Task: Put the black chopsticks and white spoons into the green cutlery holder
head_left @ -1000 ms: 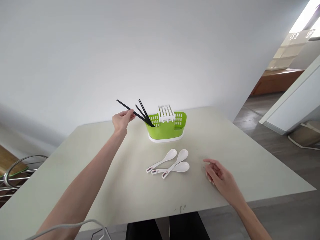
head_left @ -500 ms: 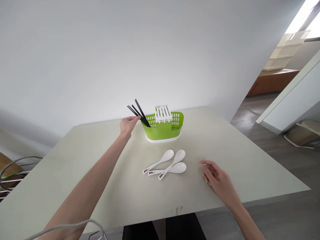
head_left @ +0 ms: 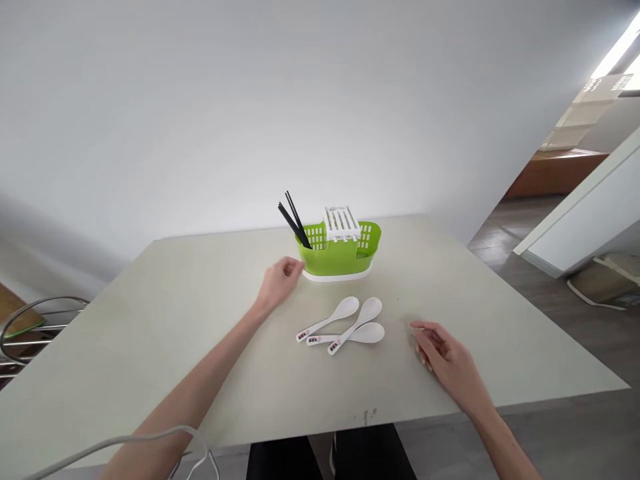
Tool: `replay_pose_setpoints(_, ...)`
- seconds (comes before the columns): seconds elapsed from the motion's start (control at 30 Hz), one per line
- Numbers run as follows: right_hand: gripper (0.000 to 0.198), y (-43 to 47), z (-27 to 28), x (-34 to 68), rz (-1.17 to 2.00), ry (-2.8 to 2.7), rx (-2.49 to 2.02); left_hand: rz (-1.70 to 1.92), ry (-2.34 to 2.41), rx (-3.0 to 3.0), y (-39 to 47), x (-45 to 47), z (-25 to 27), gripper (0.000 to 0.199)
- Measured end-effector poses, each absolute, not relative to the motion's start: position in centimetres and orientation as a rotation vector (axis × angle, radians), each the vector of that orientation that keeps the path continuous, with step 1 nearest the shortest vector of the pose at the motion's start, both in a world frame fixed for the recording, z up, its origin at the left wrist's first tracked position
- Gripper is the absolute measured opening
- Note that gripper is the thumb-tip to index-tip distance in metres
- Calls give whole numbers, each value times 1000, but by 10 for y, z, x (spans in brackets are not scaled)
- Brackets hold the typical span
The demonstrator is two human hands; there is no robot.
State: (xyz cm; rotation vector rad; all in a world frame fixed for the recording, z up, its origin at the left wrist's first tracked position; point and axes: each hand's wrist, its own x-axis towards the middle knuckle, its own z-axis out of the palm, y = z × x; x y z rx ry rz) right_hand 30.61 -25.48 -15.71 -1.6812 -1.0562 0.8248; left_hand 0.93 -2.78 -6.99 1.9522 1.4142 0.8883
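Several black chopsticks [head_left: 294, 221] lean to the left in the left end of a green basket [head_left: 330, 260] with a white base. My left hand [head_left: 281, 279] is beside that end of the basket, its fingers loosely curled and nothing seen in them; whether a fingertip touches the basket I cannot tell. Three white spoons lie in front of the basket: one behind [head_left: 345, 307], one in front [head_left: 370, 333] and a slanted one [head_left: 371, 309] crossing over its handle. My right hand [head_left: 445, 360] hovers or rests right of the spoons, half curled, thumb and forefinger apart, holding nothing.
A white slotted rack [head_left: 342, 223] sits across the basket's middle. The pale table [head_left: 210, 280] meets a white wall at the back. A grey cable [head_left: 125, 440] crosses in front of my left forearm. A metal wire rack [head_left: 40, 333] stands beyond the left edge.
My left hand has let go of the chopsticks and come down and nearer, beside the basket. The chopsticks now stand closer together. My right hand stays about where it was; the view has shifted slightly.
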Motion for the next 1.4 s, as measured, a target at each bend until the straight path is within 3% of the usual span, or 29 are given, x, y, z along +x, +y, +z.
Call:
replay_pose_setpoints(0.17, 51, -256, -156, 305, 800, -1067, -1704, 368, 1187, 2292, -72, 19, -100, 37)
replay_pose_setpoints(0.37, 49, -256, -158, 306, 781, -1087, -1735, 149, 1178, 2452, -79, 33, -104, 26)
replay_pose_setpoints(0.53, 47, -255, -164, 308, 773, -1092, -1748, 65, 1298, 2509, -70, 22, -97, 28)
replay_pose_setpoints(0.67, 46, -255, -165, 307, 759, -1090, -1738, 268, 1316, 2309, -63, 0, -92, 28)
replay_pose_setpoints(0.87, 47, -254, -164, 306, 758, -1082, -1727, 971, 1064, 1540, -59, -20, -76, 46)
replay_pose_setpoints(1.0, 49, -254, -165, 307, 766, -1094, -1718, 1244, 878, 1329, -53, -22, -54, 47)
replay_pose_setpoints(1.2, 49, -253, -168, 307, 758, -1101, -1695, 1352, 688, 1326, -41, -19, -8, 34)
replay_pose_setpoints(1.4, 49, -254, -166, 309, 767, -1119, -1693, 1476, 848, 1711, -27, 6, 23, 37)
